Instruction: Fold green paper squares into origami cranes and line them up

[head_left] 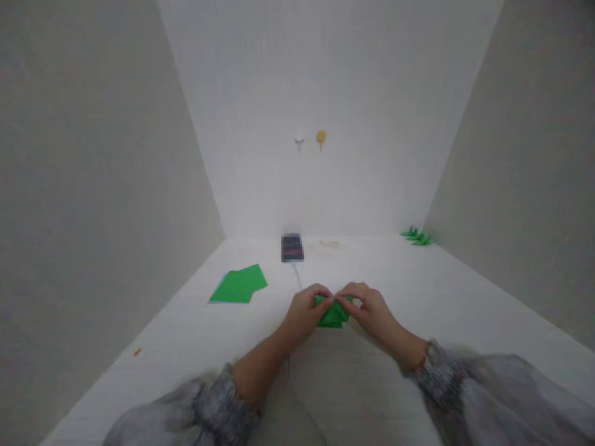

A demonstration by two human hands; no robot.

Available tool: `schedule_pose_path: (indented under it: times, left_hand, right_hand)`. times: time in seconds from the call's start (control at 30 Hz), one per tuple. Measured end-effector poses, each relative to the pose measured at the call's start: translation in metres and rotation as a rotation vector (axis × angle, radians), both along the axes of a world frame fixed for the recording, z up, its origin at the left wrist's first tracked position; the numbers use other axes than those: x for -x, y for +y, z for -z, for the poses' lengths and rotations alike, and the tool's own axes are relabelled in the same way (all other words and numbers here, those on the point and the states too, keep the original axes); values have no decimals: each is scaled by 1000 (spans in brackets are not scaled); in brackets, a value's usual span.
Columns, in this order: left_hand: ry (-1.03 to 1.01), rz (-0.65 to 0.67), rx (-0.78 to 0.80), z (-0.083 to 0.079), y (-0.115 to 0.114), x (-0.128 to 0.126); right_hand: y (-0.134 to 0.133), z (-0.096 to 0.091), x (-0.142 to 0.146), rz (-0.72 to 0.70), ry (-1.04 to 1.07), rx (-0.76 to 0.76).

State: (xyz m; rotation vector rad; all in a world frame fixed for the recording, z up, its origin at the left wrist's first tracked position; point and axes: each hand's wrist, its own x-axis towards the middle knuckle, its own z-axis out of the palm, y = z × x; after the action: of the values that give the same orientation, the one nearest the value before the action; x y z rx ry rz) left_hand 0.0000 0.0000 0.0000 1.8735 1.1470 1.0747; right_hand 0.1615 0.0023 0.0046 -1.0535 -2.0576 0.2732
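A small piece of folded green paper (pixel 331 318) is between my two hands, just above or on the white table. My left hand (pixel 310 306) pinches its upper left edge between thumb and fingers. From the other side, my right hand (pixel 367 305) pinches the upper right part, and the fingertips of both hands nearly meet at the top. The paper's lower part hangs below the fingers with fold layers showing. My fingers cover its upper edge.
Flat green sheets (pixel 239 285) lie stacked at the left. Several folded green paper pieces (pixel 417 236) stand at the far right by the wall. A dark pixelated device (pixel 292 248) with a cable sits at the back. A small orange bit (pixel 137 352) lies near the left edge.
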Motion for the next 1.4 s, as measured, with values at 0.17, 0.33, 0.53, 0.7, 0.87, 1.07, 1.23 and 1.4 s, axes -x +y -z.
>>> schedule_pose_path:
  times: [0.17, 0.33, 0.53, 0.7, 0.87, 1.07, 1.23, 1.4]
  left_hand:
    - [2, 17, 61, 5, 3, 0]
    - [-15, 1, 53, 6, 1, 0]
    - [-56, -5, 61, 6, 1, 1]
    - [-29, -18, 51, 6, 1, 2]
    - [5, -3, 57, 6, 1, 3]
    - [80, -35, 37, 3, 0, 2]
    - [107, -34, 52, 4, 1, 2]
    - [125, -86, 64, 6, 5, 6]
  right_hand:
    - [-4, 0, -3, -18, 15, 11]
    - [-6, -3, -1, 7, 60, 63]
    - [-9, -9, 0, 26, 167, 172]
    - [-8, -9, -1, 20, 144, 162]
    - [-6, -7, -4, -9, 92, 124]
    - [-5, -8, -5, -18, 4, 121]
    - [-6, -12, -6, 6, -40, 129]
    - [-9, -18, -9, 82, 130, 176]
